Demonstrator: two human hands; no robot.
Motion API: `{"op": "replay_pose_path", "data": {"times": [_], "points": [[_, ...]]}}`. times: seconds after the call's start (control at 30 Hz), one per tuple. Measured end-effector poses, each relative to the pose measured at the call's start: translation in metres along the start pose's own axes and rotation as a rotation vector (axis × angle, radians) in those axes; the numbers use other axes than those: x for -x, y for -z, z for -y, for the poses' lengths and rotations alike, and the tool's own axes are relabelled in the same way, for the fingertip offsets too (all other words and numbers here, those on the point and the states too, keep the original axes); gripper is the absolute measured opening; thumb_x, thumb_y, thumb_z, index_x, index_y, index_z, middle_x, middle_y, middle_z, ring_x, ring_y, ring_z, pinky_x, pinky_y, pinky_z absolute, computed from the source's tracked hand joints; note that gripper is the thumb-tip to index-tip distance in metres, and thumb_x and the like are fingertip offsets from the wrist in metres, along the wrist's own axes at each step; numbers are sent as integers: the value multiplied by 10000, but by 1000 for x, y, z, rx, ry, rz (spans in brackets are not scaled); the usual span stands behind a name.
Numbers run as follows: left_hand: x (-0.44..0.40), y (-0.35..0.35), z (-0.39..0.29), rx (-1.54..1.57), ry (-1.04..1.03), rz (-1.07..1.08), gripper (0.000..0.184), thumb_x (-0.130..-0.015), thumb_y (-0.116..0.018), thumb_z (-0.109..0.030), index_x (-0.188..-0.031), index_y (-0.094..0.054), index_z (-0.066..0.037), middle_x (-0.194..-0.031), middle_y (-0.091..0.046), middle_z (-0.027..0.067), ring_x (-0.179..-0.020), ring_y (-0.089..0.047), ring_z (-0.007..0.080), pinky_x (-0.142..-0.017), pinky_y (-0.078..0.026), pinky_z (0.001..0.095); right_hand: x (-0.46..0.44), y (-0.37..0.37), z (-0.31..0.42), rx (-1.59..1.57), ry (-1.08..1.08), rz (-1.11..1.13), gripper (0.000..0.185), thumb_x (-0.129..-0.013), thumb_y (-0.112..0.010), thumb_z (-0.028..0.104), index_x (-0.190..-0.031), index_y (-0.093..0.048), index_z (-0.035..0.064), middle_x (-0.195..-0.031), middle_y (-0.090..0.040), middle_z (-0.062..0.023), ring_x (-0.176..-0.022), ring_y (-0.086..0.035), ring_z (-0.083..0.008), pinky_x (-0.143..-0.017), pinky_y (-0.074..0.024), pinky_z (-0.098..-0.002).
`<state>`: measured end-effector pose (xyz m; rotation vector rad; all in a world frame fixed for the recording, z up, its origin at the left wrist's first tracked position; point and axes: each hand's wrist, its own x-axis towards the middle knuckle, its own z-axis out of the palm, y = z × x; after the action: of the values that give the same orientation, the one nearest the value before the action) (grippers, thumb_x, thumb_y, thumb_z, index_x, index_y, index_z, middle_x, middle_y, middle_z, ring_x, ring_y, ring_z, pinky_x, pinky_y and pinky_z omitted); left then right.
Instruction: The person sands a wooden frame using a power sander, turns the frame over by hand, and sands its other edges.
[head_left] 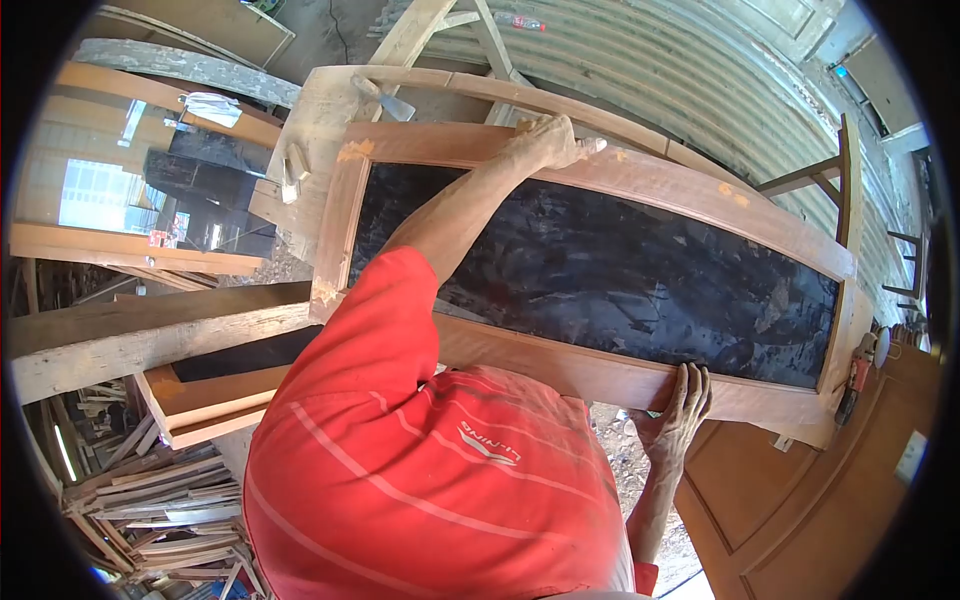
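Note:
A wooden frame (pixel 760 215) with a dark, smudged inset panel (pixel 600 275) lies in front of me, patched with orange filler. Stretched across it, my left hand (pixel 550 145) is closed at the far rail; what its fingers hold is too hidden to name. On the near rail, my right hand (pixel 680 410) grips the edge, its fingers lying on top and its palm outside. A putty knife (pixel 385 102) rests on a board beyond the frame's upper left corner. Left of that corner is a small tool with a pale blade (pixel 291 180).
A glossy framed panel (pixel 100 185) bearing a white cloth (pixel 212 108) stands at left. Below are a thick beam (pixel 150 335) and stacked wood scraps (pixel 160 500). Corrugated sheeting (pixel 640 75) spans the back. At right, a red power tool (pixel 858 375) sits near a brown door (pixel 800 510).

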<state>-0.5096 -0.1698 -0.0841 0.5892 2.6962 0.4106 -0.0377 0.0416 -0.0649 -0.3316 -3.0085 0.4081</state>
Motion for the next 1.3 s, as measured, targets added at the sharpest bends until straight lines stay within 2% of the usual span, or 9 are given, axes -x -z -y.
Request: {"op": "replay_pose_path", "data": {"times": [0.23,0.33,0.47,0.57,0.67,0.77,0.97,1.17,1.3], "points": [[4,-10,10,92,-79,-105,814,-928,-696,-682,-1148,-703,101,-1194,-722,307,-1172,-692,442,-998,-552,512,-5,-4,3,-4,-16,-18,1171,-565,-998,427,-1518,-469,-1,-1523,-501,-190,-1495,-404,-431,-1236,-315,-585],[24,35,31,444,-176,-139,649,-912,-759,-575,-1135,-722,34,-1131,-743,251,-1103,-715,383,-963,-563,466,-7,-3,3,23,-7,-4,1076,-626,-967,391,-1502,-487,-10,-1511,-520,-192,-1476,-430,-429,-1222,-337,-575],[14,96,149,368,-16,-582,446,-960,-739,-353,-1210,-705,15,-1088,-760,202,-1042,-728,349,-912,-560,447,-10,3,12,86,-28,25,867,-746,-889,291,-1467,-523,-24,-1473,-561,-212,-1434,-485,-428,-1198,-374,-560],[8,127,292,-809,-167,-726,488,-937,-691,-156,-1412,-646,-55,-1401,-669,168,-1312,-610,339,-1101,-486,443,-15,1,13,90,-5,23,865,-742,-866,264,-1479,-513,-21,-1484,-551,-217,-1444,-472,-430,-1205,-365,-560],[32,140,320,-622,92,-503,559,-933,-667,-119,-1488,-608,-136,-1495,-605,129,-1400,-545,318,-1170,-441,444,-9,1,6,65,-24,83,1120,-658,-952,465,-1545,-446,7,-1551,-482,-205,-1504,-397,-432,-1228,-317,-599],[14,124,420,-480,-31,-240,542,-961,-654,-150,-1498,-590,-179,-1496,-605,106,-1387,-555,330,-1171,-445,464,-9,2,10,59,-53,110,1129,-648,-939,462,-1562,-431,36,-1573,-469,-197,-1519,-378,-427,-1234,-307,-599],[53,128,406,-449,45,-230,457,-986,-642,-178,-1440,-609,-146,-1484,-621,122,-1367,-565,339,-1139,-463,446,-12,7,16,79,-63,145,1129,-651,-940,463,-1561,-431,30,-1588,-458,-202,-1519,-378,-431,-1238,-304,-598],[99,141,461,-75,425,-688,476,-1009,-660,-336,-1410,-611,-85,-1327,-700,209,-1250,-653,417,-1072,-509,509,-11,6,14,76,-104,174,1106,-681,-931,465,-1556,-432,10,-1588,-456,-211,-1517,-382,-434,-1238,-311,-587],[106,139,483,-285,710,-448,558,-974,-694,-371,-1448,-606,-89,-1326,-699,246,-1245,-659,436,-1072,-508,510,-11,5,15,97,-87,154,1092,-675,-931,436,-1555,-437,20,-1588,-455,-213,-1513,-389,-427,-1238,-315,-577]]}}
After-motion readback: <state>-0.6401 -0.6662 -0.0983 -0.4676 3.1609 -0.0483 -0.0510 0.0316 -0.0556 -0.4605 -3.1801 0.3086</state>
